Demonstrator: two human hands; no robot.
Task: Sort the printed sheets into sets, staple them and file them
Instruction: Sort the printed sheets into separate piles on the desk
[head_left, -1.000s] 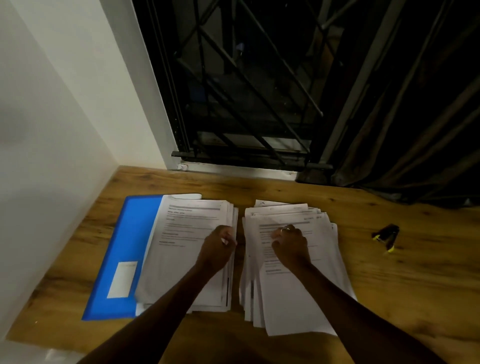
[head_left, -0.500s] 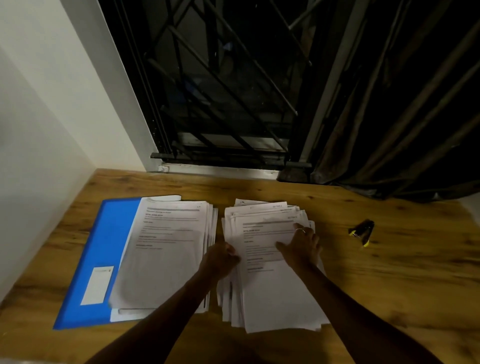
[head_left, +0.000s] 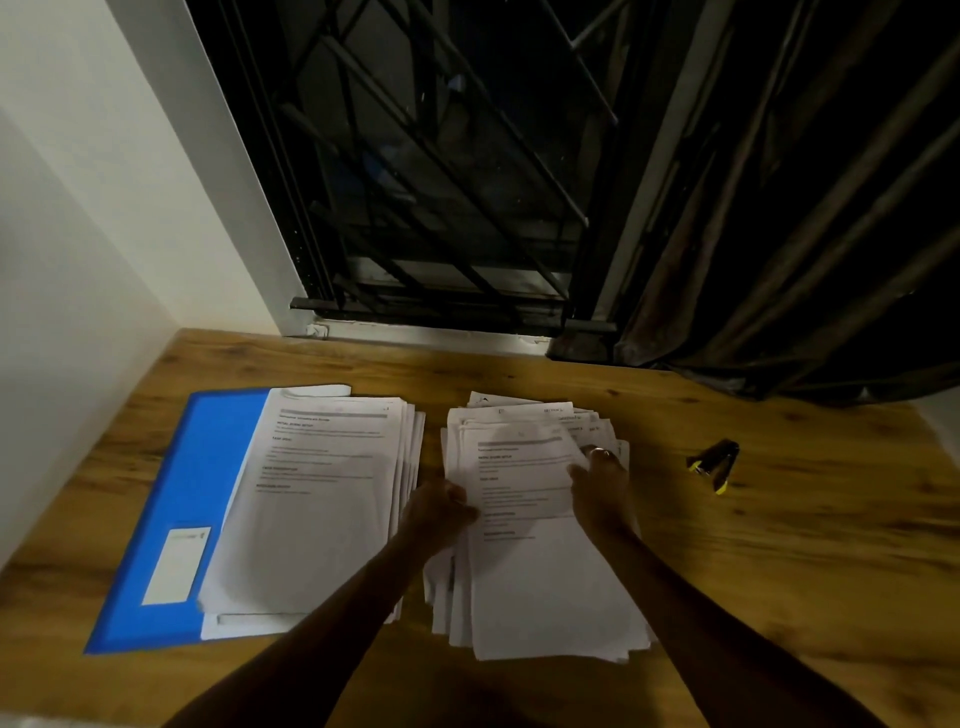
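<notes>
Two piles of printed white sheets lie on the wooden desk. The left pile (head_left: 322, 499) rests partly on an open blue folder (head_left: 171, 514). The right pile (head_left: 540, 582) is loosely fanned. My left hand (head_left: 439, 512) grips the left edge of the right pile's top sheets, fingers curled over them. At that pile's upper right part, my right hand (head_left: 602, 488) pinches the top sheet's right edge; a ring shows on one finger. A black and yellow stapler (head_left: 716, 464) lies further right on the desk, apart from both hands.
A white wall runs along the left of the desk (head_left: 779, 571). A barred dark window (head_left: 441, 182) and a dark curtain (head_left: 805, 234) stand behind the desk's far edge. Bare wood shows to the right around the stapler.
My left hand has left the left pile and moved onto the right pile's left edge. My right hand has shifted to that pile's right edge. The view has tilted slightly.
</notes>
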